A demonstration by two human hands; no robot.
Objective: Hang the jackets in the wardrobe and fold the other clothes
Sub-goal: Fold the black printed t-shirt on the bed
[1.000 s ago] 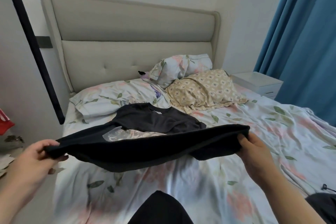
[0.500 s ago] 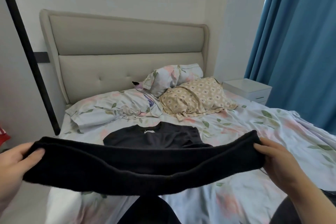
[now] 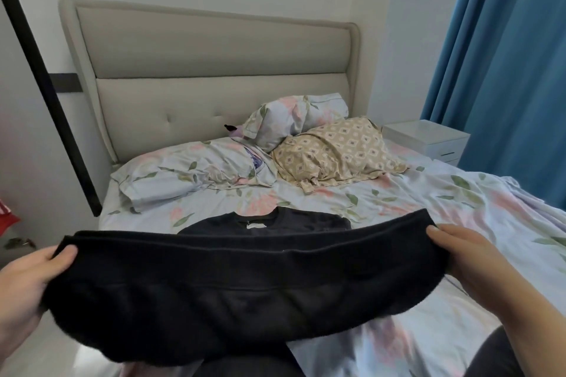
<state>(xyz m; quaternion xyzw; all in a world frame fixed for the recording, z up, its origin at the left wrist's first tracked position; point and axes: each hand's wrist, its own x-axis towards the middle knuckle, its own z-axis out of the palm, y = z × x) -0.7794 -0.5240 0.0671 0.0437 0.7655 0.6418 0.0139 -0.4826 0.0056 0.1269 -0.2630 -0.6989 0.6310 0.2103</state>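
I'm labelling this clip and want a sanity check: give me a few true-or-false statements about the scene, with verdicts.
1. The left hand and the right hand grip the black garment stretched between them. True.
2. A second dark top lies on the bed beyond it. True.
3. The curtain is red. False: it is blue.
4. The beige patterned pillow lies on the floor. False: it lies on the bed, near the white nightstand.

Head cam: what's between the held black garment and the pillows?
A dark shirt lies flat on the floral sheet just behind the black garment. Beyond it is bare sheet up to the pillows. The head view shows this.
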